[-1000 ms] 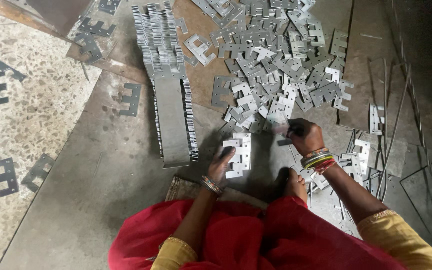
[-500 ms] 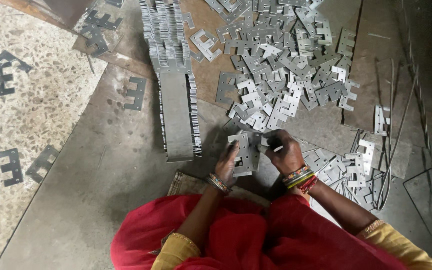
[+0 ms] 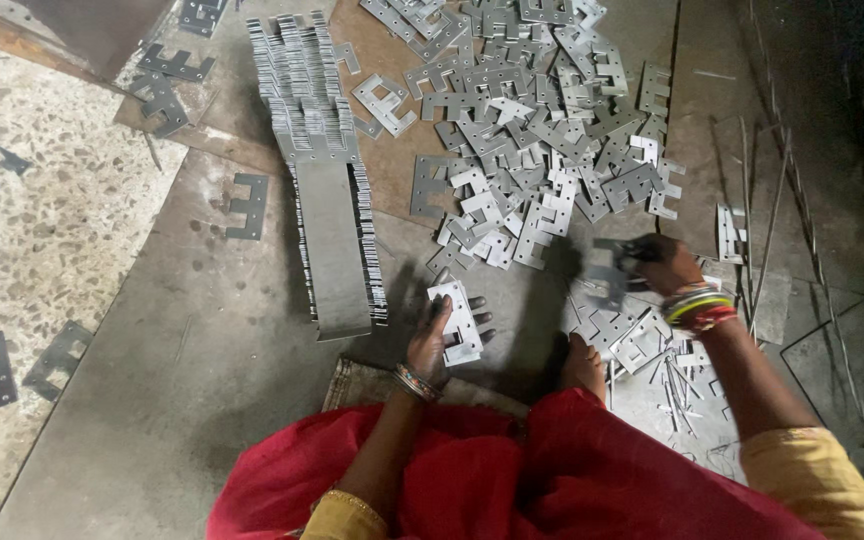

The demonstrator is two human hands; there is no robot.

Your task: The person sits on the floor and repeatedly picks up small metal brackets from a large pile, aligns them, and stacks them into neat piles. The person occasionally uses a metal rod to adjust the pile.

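My left hand (image 3: pixel 435 340) grips a small stack of grey E-shaped metal plates (image 3: pixel 459 318), held upright just above the floor in front of my knees. My right hand (image 3: pixel 660 262) is out to the right, closed on a single E-shaped plate (image 3: pixel 607 280) that is blurred by motion. Right beyond both hands lies a big loose heap of the same plates (image 3: pixel 532 130). More loose plates (image 3: pixel 637 340) lie beneath my right wrist, which wears coloured bangles.
A long packed row of stacked plates (image 3: pixel 322 170) runs away from me left of the heap. Stray dark plates (image 3: pixel 247 205) lie on the metal floor sheet and the speckled stone floor (image 3: pixel 42 230). Thin metal rods (image 3: pixel 767 230) lie at right. My foot (image 3: pixel 582 365) rests between my hands.
My right hand moved from beside the stack in my left hand out to the right and now holds a plate. The left hand stayed put with its stack.
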